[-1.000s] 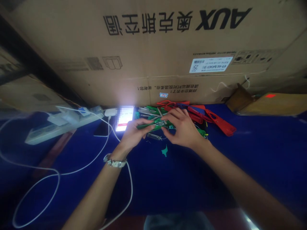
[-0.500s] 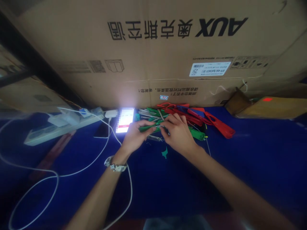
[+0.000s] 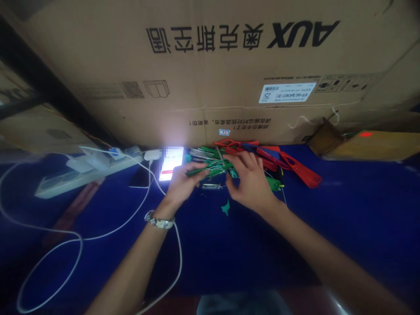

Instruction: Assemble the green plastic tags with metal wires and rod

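Blue cloth [image 3: 344, 218] covers the table, and a big brown box [image 3: 210, 78] stands like a wall at 12 o'clock from you. Your left hand [image 3: 182, 181] pinches one end of a green stick [image 3: 197, 171] between thumb and fingers. The stick points toward 3 o'clock, into the pile of green and red plastic pieces [image 3: 288, 166] up against the box. Your right hand [image 3: 251, 183] is loose and wide, with its fingers spread on top of the pile at the stick's far end. You hold nothing in it, as far as I can see.

Thin wires [image 3: 213, 164] cross the stick where your two hands come near each other. A small metal part [image 3: 211, 186] lies on the cloth just under them, at 6 o'clock. A little green bit [image 3: 225, 208] lies closer to you.

A lit phone [image 3: 170, 162] sits at 11 o'clock from your left hand. A power strip [image 3: 82, 173] lies far off at 9 o'clock, and a white cable [image 3: 78, 238] loops past your wrist with the watch [image 3: 159, 221].

It looks like you are working one green stick free from the pile. The wires could catch, so a next move needs a firm pinch and a slow, gentle pull.
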The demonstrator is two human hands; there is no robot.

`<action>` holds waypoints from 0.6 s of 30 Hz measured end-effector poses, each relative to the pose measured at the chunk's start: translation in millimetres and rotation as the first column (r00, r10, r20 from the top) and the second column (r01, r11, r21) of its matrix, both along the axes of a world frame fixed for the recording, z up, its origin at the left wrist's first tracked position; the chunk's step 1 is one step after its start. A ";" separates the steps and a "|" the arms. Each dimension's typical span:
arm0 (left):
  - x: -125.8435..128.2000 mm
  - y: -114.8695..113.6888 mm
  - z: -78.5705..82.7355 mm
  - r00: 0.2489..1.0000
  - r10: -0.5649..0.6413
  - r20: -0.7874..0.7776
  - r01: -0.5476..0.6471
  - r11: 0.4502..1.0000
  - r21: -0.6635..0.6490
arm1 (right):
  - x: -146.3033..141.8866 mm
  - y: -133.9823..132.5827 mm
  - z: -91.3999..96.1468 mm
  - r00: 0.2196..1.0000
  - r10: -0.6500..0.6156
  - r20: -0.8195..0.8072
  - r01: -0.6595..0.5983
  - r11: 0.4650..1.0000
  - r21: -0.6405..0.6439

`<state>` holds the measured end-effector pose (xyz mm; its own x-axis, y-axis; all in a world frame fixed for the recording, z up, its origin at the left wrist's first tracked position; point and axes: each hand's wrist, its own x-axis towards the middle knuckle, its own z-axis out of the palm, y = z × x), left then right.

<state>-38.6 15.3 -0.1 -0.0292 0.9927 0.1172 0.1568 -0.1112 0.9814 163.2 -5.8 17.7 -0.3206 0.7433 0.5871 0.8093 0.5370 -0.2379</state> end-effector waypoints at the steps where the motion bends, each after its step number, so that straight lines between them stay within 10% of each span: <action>1: -1.1 0.9 -0.8 1.000 0.004 -0.014 -0.004 1.000 -0.001 | 6.4 -3.9 -0.8 1.000 0.021 -0.020 -0.021 1.000 -0.015; 5: -2.4 1.7 -2.0 0.995 -0.010 -0.095 0.013 0.999 0.033 | 28.5 -22.6 -9.6 0.910 0.403 0.096 -0.367 0.892 -0.264; 12: -6.5 0.3 1.2 0.939 0.090 -0.332 0.016 0.953 0.302 | 31.4 -30.8 -9.7 0.861 0.485 0.157 -0.413 0.844 -0.343; 18: -15.6 -2.8 7.2 0.810 0.281 -0.515 0.048 0.843 0.535 | 29.9 -5.5 -3.1 0.784 0.212 -0.583 -0.504 0.765 -0.400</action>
